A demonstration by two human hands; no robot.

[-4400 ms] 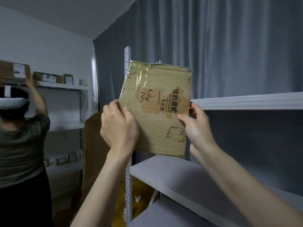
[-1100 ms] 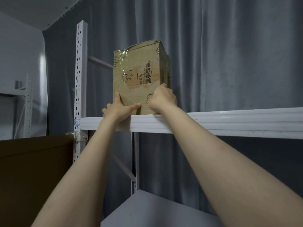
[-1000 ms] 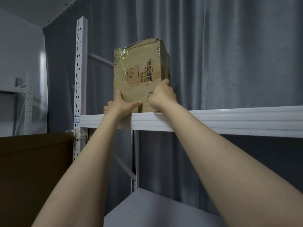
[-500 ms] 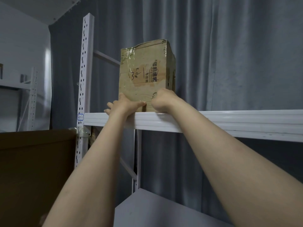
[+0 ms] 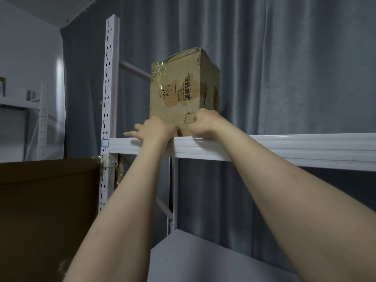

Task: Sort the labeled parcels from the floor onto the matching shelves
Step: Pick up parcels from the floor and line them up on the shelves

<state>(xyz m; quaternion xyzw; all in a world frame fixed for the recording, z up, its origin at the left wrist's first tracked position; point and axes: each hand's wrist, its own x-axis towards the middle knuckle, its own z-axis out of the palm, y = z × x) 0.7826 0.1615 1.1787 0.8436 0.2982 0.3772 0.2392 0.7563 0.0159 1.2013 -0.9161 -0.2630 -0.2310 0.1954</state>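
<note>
Cardboard parcel (image 5: 179,92) stands on upper shelf (image 5: 284,147), near its front edge. Left hand (image 5: 156,129): fingers straight, touching its base. Right hand (image 5: 203,125): fingers curled against its front, no grasp evident. Placement step judged nearly complete; next, release and fetch another.

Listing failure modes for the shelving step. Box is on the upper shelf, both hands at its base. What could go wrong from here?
1. The cardboard box seems to stand right at the shelf front edge; released now, it might tip forward.
2. The right hand has curled fingers at a torn patch; tugging there could rip it further.
</note>
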